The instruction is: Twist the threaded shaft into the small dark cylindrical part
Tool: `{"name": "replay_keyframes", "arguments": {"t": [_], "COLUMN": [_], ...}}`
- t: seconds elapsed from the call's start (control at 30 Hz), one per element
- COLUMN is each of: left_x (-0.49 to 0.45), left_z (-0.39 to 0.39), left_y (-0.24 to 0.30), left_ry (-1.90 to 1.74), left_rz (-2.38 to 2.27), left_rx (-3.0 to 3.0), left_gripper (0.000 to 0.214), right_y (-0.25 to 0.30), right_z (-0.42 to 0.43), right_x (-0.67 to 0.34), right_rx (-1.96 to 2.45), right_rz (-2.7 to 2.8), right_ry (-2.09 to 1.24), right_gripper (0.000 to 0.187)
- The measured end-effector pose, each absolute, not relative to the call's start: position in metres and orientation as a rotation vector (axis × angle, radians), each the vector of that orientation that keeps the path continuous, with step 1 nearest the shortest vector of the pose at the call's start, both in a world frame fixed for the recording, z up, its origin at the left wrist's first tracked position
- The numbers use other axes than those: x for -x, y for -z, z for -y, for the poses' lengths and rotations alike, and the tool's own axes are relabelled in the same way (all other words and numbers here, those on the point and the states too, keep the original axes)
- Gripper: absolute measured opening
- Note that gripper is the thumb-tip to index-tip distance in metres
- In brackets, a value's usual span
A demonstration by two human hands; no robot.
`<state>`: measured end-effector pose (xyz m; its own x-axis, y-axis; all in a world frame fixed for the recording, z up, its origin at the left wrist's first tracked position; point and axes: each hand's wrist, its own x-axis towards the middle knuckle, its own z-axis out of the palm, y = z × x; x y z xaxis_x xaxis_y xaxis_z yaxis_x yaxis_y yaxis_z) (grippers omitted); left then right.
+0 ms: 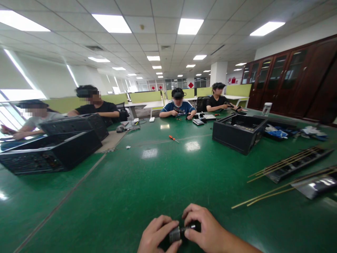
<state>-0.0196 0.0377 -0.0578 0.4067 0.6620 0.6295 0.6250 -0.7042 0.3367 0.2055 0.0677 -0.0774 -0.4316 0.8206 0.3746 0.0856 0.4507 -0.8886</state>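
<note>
Bare left hand (156, 234), at the lower edge of the head camera's view, pinches a metal cylinder (174, 234) between thumb and fingers, low over a green counter (147, 182). Just beside it, the right hand (207, 228) curls around a dark piece (197, 226) with a shiny metal end, the thumb pressed against its near side. The two parts lie in line between the hands; whether they are joined cannot be told.

To the right, thin sticks (283, 162) rest across a long black tray (276, 175), near a silver packet (306, 188). Beyond them sits an open black computer case (229, 137), with a clear bottle (266, 109) standing upright behind it. An orange-handled screwdriver (172, 137) lies alone near mid-counter, well apart from the hands. At left, an open dark housing (76, 151) stands in front of another dark case (96, 123), beside a brown sheet (110, 140).

Four people are seated around the far side and left: a person in a blue shirt (171, 106) gripping a dark tool, one in a black T-shirt (213, 102) at right, another in a black top (105, 108) and one in a pale shirt (39, 123) at left. Dark wooden cabinets (289, 80) line the right wall.
</note>
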Motion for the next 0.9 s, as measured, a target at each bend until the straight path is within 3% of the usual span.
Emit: {"name": "replay_keyframes", "arguments": {"t": [0.77, 0.9], "left_x": [0.0193, 0.0190], "left_z": [-0.0367, -0.0374], "left_y": [0.0536, 0.0550], "left_ry": [-1.214, -1.233], "left_rz": [-1.237, -1.235], "left_rx": [-2.516, -2.497], "left_gripper": [0.033, 0.033], "right_y": [0.0745, 0.0733], "right_z": [-0.0686, -0.0690], "right_x": [-0.2066, -0.2070], "right_rx": [0.801, 0.805], "right_rz": [1.795, 1.797], "right_ry": [-1.049, -1.069], "right_gripper": [0.003, 0.009]}}
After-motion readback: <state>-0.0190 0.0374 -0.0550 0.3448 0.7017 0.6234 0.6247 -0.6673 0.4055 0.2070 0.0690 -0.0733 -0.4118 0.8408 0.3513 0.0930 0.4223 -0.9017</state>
